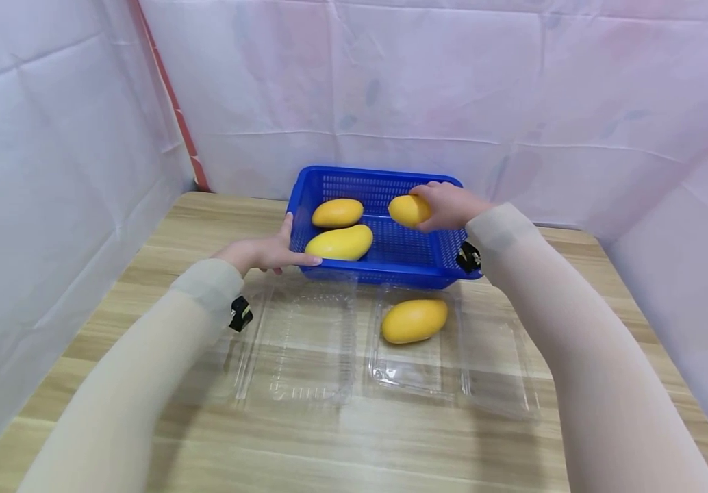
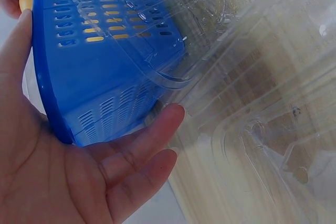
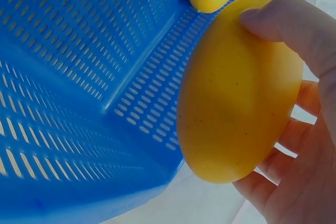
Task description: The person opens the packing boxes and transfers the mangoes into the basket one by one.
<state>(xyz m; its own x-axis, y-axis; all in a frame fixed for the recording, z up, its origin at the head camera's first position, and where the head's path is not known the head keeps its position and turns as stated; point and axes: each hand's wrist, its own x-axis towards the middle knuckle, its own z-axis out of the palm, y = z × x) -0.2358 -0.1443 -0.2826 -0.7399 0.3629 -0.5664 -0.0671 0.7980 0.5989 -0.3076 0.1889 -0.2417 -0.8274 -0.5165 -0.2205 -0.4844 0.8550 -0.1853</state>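
In the head view, my right hand (image 1: 449,207) grips a yellow mango (image 1: 409,211) over the right part of a blue plastic basket (image 1: 385,268). The right wrist view shows the thumb on one side of that mango (image 3: 239,93) and the fingers curled behind it. My left hand (image 1: 270,252) rests against the basket's front left corner. Its thumb lies along the front rim and its fingers are spread in the left wrist view. Two more mangoes, one behind (image 1: 338,213) and one in front (image 1: 339,243), lie in the basket's left half.
Before the basket, an open clear plastic clamshell box (image 1: 415,383) holds one mango (image 1: 414,321). Another open clear box (image 1: 305,342) lies left of it, close to the basket. White sheeting (image 1: 428,82) hangs behind and beside the wooden table (image 1: 305,452).
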